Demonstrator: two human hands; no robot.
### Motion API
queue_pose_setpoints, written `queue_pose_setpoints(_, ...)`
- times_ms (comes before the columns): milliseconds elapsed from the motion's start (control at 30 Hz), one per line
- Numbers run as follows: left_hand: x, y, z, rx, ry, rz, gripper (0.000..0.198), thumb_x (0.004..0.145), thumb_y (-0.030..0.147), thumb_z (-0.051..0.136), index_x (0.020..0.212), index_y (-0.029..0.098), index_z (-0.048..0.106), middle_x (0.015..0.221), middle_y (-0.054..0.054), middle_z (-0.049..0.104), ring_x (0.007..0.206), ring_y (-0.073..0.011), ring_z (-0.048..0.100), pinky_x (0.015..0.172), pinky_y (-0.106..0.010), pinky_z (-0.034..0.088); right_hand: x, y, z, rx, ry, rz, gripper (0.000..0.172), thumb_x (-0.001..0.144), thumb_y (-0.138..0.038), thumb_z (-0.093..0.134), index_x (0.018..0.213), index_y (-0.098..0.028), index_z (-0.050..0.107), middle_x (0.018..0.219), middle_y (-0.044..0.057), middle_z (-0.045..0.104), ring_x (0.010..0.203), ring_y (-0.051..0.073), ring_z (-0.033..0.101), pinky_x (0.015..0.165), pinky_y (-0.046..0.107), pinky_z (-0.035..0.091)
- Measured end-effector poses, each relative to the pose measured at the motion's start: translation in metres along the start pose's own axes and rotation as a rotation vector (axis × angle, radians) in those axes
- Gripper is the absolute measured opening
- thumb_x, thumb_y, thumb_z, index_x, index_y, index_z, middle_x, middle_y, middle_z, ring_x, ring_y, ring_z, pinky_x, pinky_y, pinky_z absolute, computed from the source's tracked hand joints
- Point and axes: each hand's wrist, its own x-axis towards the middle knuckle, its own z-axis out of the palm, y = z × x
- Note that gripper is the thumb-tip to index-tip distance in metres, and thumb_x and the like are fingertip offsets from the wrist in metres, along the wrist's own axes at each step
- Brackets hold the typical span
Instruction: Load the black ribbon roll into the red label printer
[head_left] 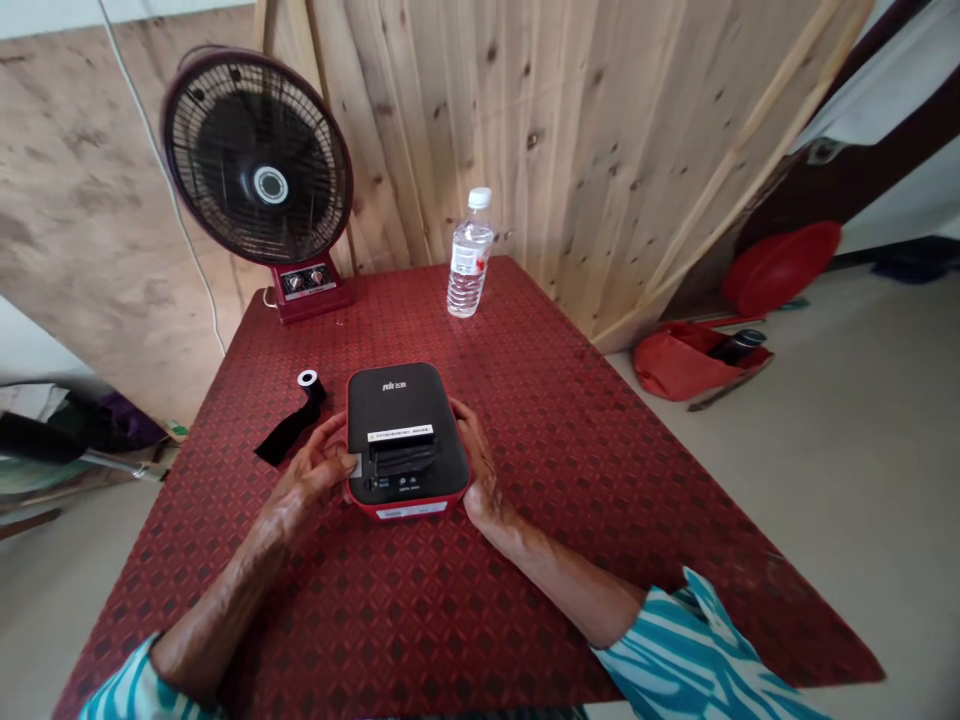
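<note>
The left hand (309, 474) and right hand (480, 468), fingers part-curled, clasp 1 black-and-red device (405, 408) between them on the table (570, 430), likely for steadiness, left thumb at its grey tab (356, 466); 1 black roll (313, 392) lies beyond the left grip, seemingly set aside.

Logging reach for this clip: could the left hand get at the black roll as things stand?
Probably yes: the black roll lies close beyond the left hand with nothing visible between them, though that hand would have to leave the black device.
</note>
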Motion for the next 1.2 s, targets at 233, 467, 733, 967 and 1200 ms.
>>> queue_pose_setpoints(233,-0.002,0.002,0.003,0.024,-0.020,0.019,0.074,0.067,0.030,0.081,0.135,0.021,0.052,0.072,0.001,0.064,0.061,-0.0153,0.063,0.061,-0.027,0.049,0.000,0.000,0.003,0.040,0.007,0.016,0.049,0.096,-0.053,0.033,0.128,-0.024,0.054,0.135,0.009,0.055,0.131,0.022,0.047,0.114,0.044,0.033)
queue_pose_setpoints(467,-0.005,0.006,0.006,0.065,-0.003,0.042,0.074,0.068,0.034,0.079,0.135,0.021,0.053,0.074,-0.001,0.066,0.064,-0.0174,0.064,0.061,-0.028,0.048,0.002,-0.002,0.005,0.089,0.006,0.034,0.048,0.095,-0.054,0.035,0.128,-0.024,0.052,0.135,0.009,0.054,0.128,0.023,0.048,0.112,0.045,0.035)
queue_pose_setpoints(733,-0.013,0.023,0.008,0.419,0.112,0.220,0.058,0.072,0.046,0.073,0.124,0.020,0.063,0.067,0.001,0.062,0.054,-0.0124,0.053,0.050,-0.023,0.039,0.003,-0.004,0.004,0.077,-0.013,0.008,0.046,0.095,-0.051,0.034,0.126,-0.024,0.054,0.131,0.009,0.055,0.127,0.022,0.048,0.111,0.043,0.035)
queue_pose_setpoints(967,0.018,0.067,0.055,1.224,-0.203,0.570,0.019,0.083,0.034,0.059,0.088,0.027,0.076,0.086,-0.007,0.072,0.083,-0.0249,0.064,0.081,-0.036,0.048,0.004,-0.001,0.004,0.067,0.014,-0.040,0.041,0.096,-0.047,0.035,0.125,-0.027,0.056,0.128,0.007,0.058,0.122,0.021,0.052,0.109,0.042,0.038)
queue_pose_setpoints(1200,0.073,0.062,0.071,1.594,-0.374,0.342,0.014,0.075,0.017,0.059,0.076,0.025,0.072,0.073,-0.009,0.070,0.076,-0.0304,0.066,0.079,-0.042,0.046,0.007,0.002,0.004,0.062,0.009,-0.085,0.040,0.095,-0.047,0.036,0.124,-0.028,0.057,0.126,0.007,0.059,0.122,0.021,0.053,0.109,0.042,0.039)
